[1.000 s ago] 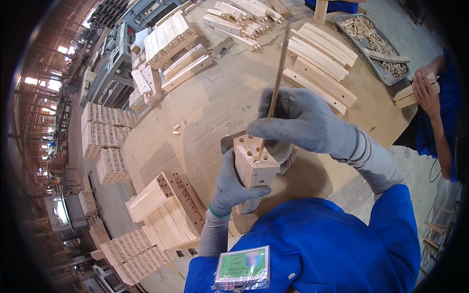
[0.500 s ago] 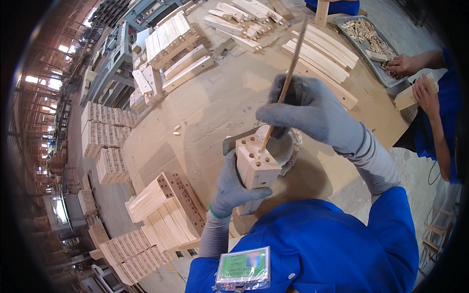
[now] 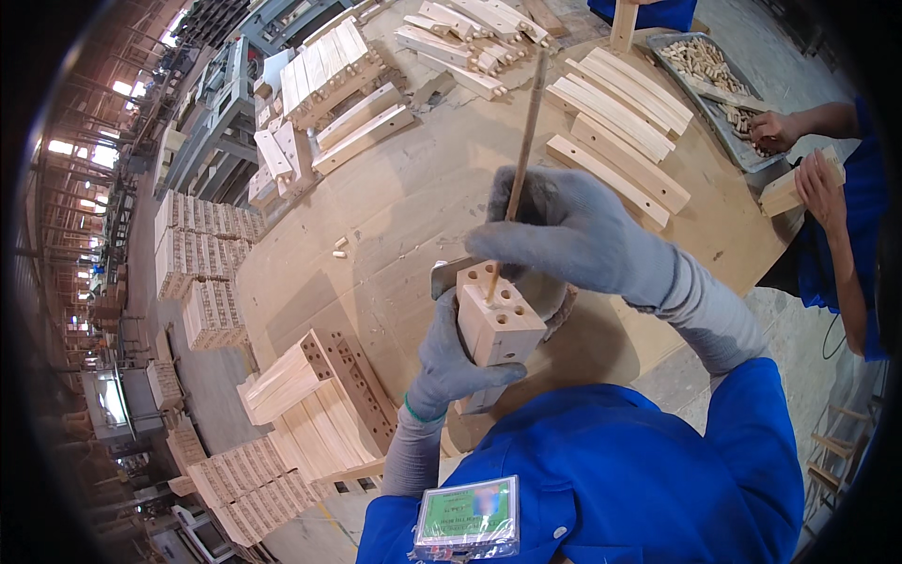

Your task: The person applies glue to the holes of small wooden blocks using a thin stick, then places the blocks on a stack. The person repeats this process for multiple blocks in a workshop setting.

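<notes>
In a grey glove, my left hand (image 3: 446, 362) wraps round a pale wooden block (image 3: 498, 334) whose drilled end faces up with several round holes. My right hand (image 3: 573, 230), gloved too, pinches a thin wooden stick (image 3: 529, 127) that stands nearly upright. The stick's lower tip meets the drilled face at one of the holes; how deep it goes I cannot tell. Behind the block a round pot (image 3: 561, 315) is mostly hidden by the block and my right hand. Two small dowels (image 3: 340, 248) lie on the brown table covering to the left.
Stacked drilled blocks (image 3: 324, 414) stand at the near left. Wooden rails (image 3: 620, 113) lie at the far right, more dowelled pieces (image 3: 329, 70) at the far left. A co-worker's hands (image 3: 775, 132) are at the right by a metal tray (image 3: 705, 70) of dowels.
My right hand has moved left and slightly down, and the stick's tip has shifted to another hole farther left. On the right, a rail lies newly separated from the one beside it.
</notes>
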